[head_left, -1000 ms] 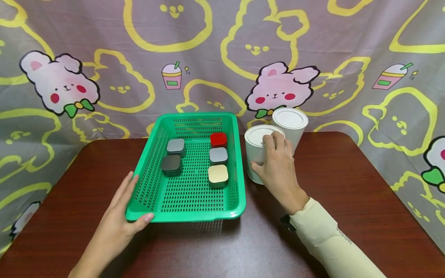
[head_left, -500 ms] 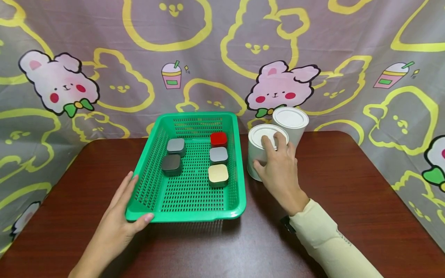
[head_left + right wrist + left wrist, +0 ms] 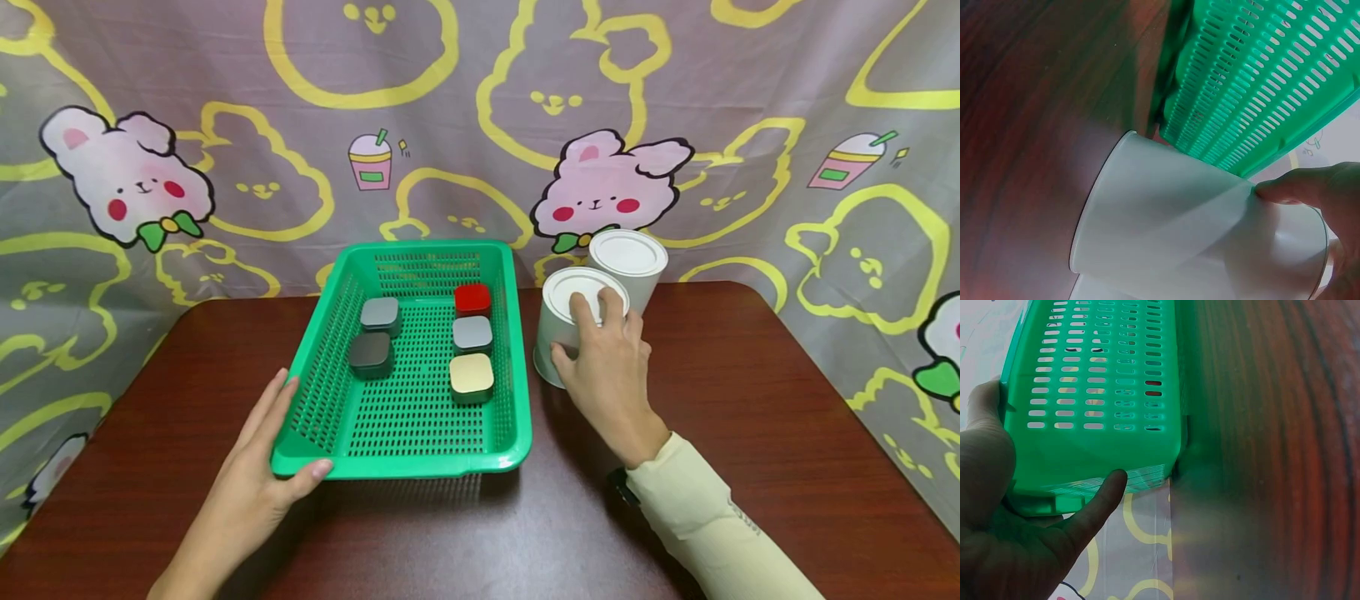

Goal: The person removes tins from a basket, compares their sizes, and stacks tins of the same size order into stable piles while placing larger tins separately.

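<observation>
My left hand (image 3: 255,467) grips the near left corner of a green plastic basket (image 3: 405,467). Its thumb lies at the near rim and its fingers run along the left side; in the left wrist view a fingertip presses the outer wall. My right hand (image 3: 607,375) holds a white lidded can (image 3: 557,333) just right of the basket. Its thumb presses the can's side, plain in the right wrist view, while fingers reach over the lid. Inside the basket sit a red-topped box (image 3: 472,298), a cream-topped box (image 3: 471,373), a dark-topped box (image 3: 370,351) and two grey-topped ones.
A second white can (image 3: 630,254) stands behind the held one, close to the curtain (image 3: 450,83) with cartoon rabbits at the back. Everything stands on a dark red-brown wooden table (image 3: 750,433). Beside the right wrist is a black band (image 3: 622,486).
The held white can has shifted slightly right toward the second can, my right hand moving along with it. My left hand and the basket keep their places.
</observation>
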Demonstrator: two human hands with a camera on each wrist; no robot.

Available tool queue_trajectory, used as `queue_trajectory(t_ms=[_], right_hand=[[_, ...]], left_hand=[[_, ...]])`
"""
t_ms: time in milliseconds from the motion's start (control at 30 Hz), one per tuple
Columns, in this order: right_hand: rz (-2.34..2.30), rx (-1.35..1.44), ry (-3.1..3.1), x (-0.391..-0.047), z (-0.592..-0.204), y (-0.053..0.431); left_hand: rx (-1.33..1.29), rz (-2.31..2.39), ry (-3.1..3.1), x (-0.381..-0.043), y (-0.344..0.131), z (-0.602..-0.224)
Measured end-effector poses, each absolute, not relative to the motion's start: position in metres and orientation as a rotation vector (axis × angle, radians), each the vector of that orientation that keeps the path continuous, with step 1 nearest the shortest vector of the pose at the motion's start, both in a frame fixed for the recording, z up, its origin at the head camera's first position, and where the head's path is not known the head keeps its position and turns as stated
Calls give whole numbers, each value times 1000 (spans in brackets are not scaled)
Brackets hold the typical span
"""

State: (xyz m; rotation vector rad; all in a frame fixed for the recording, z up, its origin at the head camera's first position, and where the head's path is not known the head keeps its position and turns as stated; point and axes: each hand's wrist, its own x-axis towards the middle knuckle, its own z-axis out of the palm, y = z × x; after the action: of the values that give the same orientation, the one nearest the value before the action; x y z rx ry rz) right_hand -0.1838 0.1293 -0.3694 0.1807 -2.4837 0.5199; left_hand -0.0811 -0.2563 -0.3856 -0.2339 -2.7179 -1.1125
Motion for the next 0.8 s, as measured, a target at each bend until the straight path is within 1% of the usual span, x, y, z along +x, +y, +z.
queue_trajectory(t_ms=[800], right_hand=[[479, 84, -2501, -184, -364, 129]], left_hand=[[-230, -1109, -2728, -81, -256, -385]])
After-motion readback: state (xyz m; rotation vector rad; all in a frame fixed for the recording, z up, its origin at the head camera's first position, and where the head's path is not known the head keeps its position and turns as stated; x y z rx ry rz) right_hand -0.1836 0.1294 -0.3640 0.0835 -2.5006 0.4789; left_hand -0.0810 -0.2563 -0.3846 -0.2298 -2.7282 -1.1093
